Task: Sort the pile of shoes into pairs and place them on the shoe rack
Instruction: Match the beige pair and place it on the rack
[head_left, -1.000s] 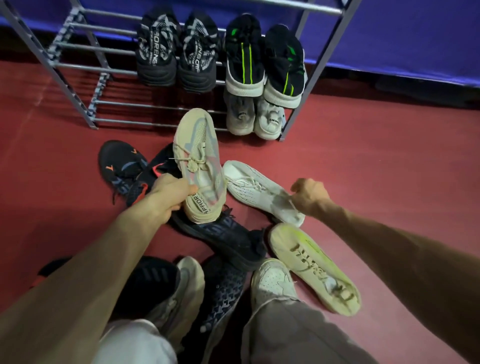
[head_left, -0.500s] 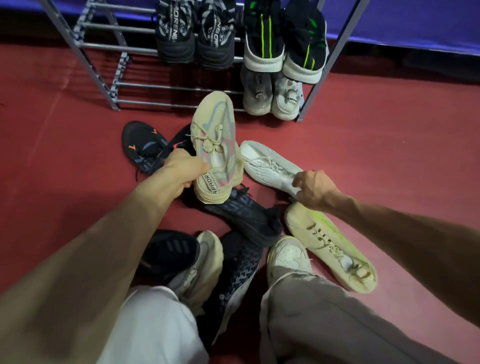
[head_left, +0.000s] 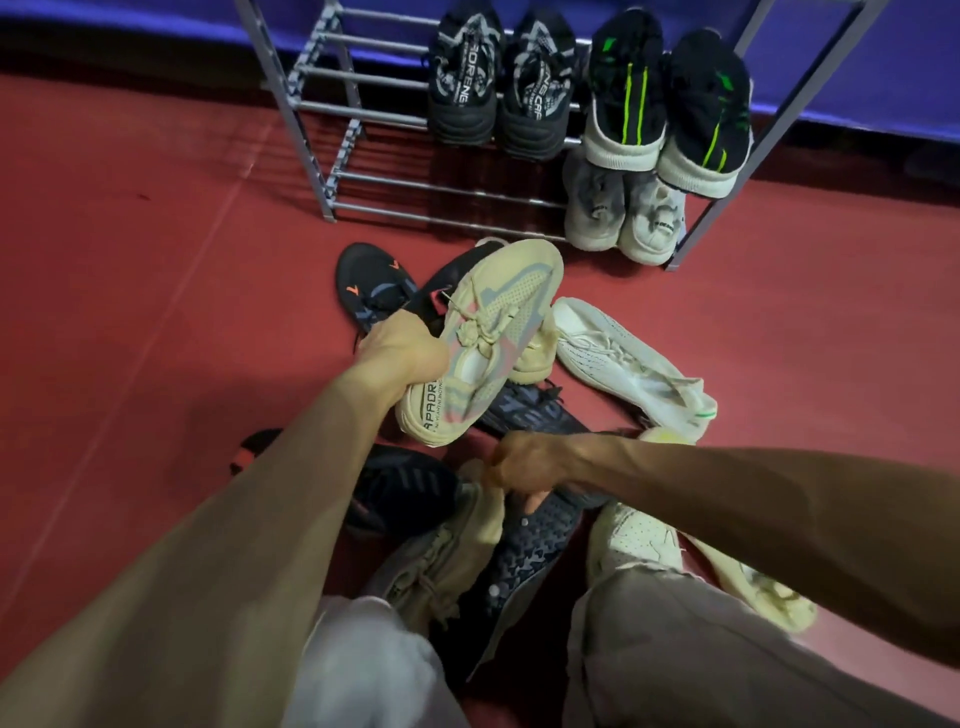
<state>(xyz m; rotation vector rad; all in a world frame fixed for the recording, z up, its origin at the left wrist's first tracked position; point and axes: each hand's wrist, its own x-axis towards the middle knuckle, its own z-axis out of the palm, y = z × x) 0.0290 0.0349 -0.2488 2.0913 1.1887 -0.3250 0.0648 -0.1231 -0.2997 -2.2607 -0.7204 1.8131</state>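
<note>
My left hand (head_left: 402, 353) holds a beige sneaker (head_left: 493, 332) by its side, lifted above the pile and tilted. My right hand (head_left: 524, 465) reaches across to the near middle and closes on the collar of a second beige sneaker (head_left: 441, 566) lying by my knees. On the red floor lie a white knit shoe (head_left: 623, 358), a pale yellow shoe (head_left: 753, 592), dark patterned shoes (head_left: 524, 551) and black shoes with orange marks (head_left: 369, 286). The metal shoe rack (head_left: 332, 171) stands ahead with three pairs on its right side.
On the rack sit a black-and-white patterned pair (head_left: 498, 88), a black pair with green stripes (head_left: 670, 104) and a grey-white pair (head_left: 623, 213) below. The rack's left half shows bare bars. A purple cloth (head_left: 883, 67) hangs behind. My knees (head_left: 649, 649) are near the pile.
My right hand left the white shoe on the right and moved left and nearer, onto the beige sneaker by my knees. My left hand kept its beige sneaker, tilting it.
</note>
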